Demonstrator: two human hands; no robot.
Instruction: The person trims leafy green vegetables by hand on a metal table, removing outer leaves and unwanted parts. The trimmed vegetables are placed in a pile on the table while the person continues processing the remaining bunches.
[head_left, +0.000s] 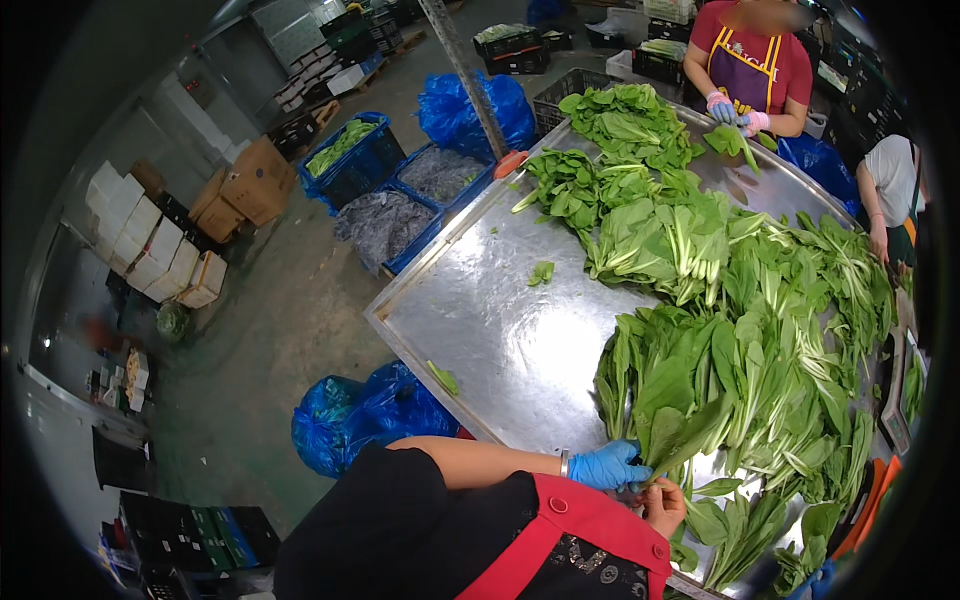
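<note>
Nearest the camera, the left hand [607, 466], in a blue glove, and the bare right hand [665, 503] together grip a bunch of leafy greens [690, 430] by its stems. It lies at the near edge of the steel table [490, 320], beside the big heap of greens [770, 330].

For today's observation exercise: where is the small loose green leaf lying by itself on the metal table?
In the head view, the loose leaf lies on the bare left part of the metal table, left of the big heap of leafy greens.
</note>
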